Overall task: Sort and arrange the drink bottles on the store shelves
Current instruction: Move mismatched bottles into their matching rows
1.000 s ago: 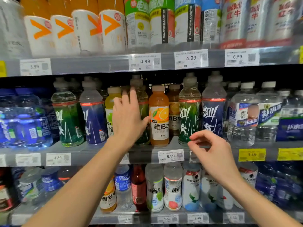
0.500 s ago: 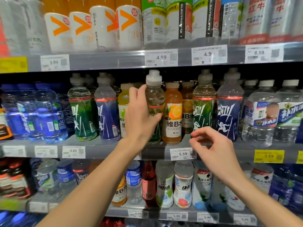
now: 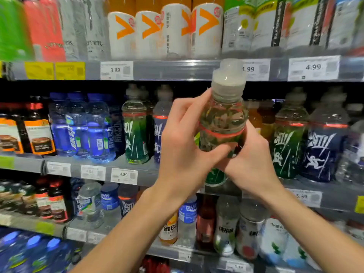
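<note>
Fingers of left hand (image 3: 183, 146) and right hand (image 3: 250, 164) curl round clear green-labelled plastic bottle (image 3: 222, 123) | held off middle shelf (image 3: 149, 172) front edge | unplaced; matching green row sits left.

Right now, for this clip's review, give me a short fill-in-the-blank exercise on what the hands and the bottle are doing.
1. The green bottle is held by ____ hands.
2. Its cap points ____.
3. The left hand has its thumb across the bottle's ____ side.
4. The price tag left of the left hand reads ____.

Missing words: both; up; near; 4.89
</note>
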Tool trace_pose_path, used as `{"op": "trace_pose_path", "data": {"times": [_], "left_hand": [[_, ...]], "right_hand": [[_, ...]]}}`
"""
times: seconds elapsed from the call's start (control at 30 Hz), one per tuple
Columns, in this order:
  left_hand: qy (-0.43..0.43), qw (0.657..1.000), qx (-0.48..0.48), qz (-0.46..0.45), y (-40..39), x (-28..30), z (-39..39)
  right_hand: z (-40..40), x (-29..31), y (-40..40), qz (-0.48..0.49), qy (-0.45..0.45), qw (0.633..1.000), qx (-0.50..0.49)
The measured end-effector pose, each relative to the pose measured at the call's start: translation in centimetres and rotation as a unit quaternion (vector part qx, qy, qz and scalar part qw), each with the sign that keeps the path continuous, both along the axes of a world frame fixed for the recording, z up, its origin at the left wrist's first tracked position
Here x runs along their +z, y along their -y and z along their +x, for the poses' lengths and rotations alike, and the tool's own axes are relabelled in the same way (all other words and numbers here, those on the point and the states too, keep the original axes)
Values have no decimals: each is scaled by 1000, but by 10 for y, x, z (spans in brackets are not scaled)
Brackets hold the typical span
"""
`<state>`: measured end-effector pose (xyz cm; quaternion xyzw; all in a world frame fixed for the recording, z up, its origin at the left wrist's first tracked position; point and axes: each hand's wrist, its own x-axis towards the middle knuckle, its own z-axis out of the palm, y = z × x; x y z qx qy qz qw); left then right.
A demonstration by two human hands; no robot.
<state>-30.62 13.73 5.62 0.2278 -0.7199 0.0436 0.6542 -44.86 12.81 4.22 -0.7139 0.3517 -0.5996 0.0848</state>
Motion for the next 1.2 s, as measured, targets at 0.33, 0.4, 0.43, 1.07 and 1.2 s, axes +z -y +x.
{"op": "trace_pose_path", "data": {"times": [0.33,0.4,0.43,1.07,1.2], "left_hand": [[-71,953,235,177,77,-47,122],[-13,913,303,271,96,-60,138],[2,898,321,300,102,-63,141],[7,920,287,267,134,-77,180],[13,942,290,170,123,-95,181]], "right_hand": [[82,-4,28,20,119,990,67],[94,-3,37,22,132,989,58],[100,-2,41,22,130,990,50],[185,-12,93,-19,50,997,-64],[196,-14,103,-6,48,995,-86]]}}
